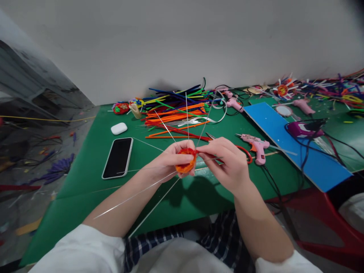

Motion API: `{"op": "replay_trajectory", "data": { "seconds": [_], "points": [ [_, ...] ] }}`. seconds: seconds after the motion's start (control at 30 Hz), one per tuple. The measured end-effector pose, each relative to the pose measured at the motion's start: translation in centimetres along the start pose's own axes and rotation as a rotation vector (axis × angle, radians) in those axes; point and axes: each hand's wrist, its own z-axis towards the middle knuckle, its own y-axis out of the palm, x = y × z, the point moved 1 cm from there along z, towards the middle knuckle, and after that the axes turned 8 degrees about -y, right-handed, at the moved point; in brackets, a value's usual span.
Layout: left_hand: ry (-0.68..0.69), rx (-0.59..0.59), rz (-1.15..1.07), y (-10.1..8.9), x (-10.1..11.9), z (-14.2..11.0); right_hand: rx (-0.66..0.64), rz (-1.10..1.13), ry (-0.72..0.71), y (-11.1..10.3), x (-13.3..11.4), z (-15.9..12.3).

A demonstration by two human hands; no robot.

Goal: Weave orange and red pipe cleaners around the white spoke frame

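Over the green table, my left hand (pixel 173 159) is closed around a small round orange-and-red piece of wound pipe cleaner (pixel 184 161), thumb across its front. Thin, stiff pale wires (pixel 142 195) fan out from this round piece in several directions. At its right edge, the fingertips of my right hand (pixel 227 161) pinch a red pipe cleaner (pixel 197 151). Just beyond my right hand lie scissors with orange-red handles (pixel 248 153), partly hidden by it. A pile of pipe cleaners (pixel 176 112) in orange, red, green and blue lies behind both hands.
To the left are a phone (pixel 117 158) and a white earbud case (pixel 118 128). A pink glue gun (pixel 256 146) with a cord lies right of my hand, beside a blue board (pixel 295 144) carrying a purple tool (pixel 303 129). More glue guns and stems line the wall.
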Motion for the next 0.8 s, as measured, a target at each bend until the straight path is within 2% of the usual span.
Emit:
{"op": "replay_trajectory", "data": {
  "seconds": [0.13, 0.33, 0.5, 0.8],
  "points": [
    [0.014, 0.113, 0.044, 0.0, 0.3, 0.0, -0.013, -0.033, 0.033, -0.1, -0.1, 0.1],
    [0.078, 0.294, 0.171, 0.4, 0.8, -0.1, -0.044, 0.031, 0.189, -0.2, -0.1, 0.1],
    [0.183, 0.471, 0.321, 0.7, 1.2, -0.1, -0.038, 0.078, 0.308, 0.0, 0.0, -0.1],
    [0.322, 0.656, 0.478, 0.8, 1.0, -0.2, 0.006, 0.293, 0.469, 0.5, 0.2, -0.1]
  ]
}}
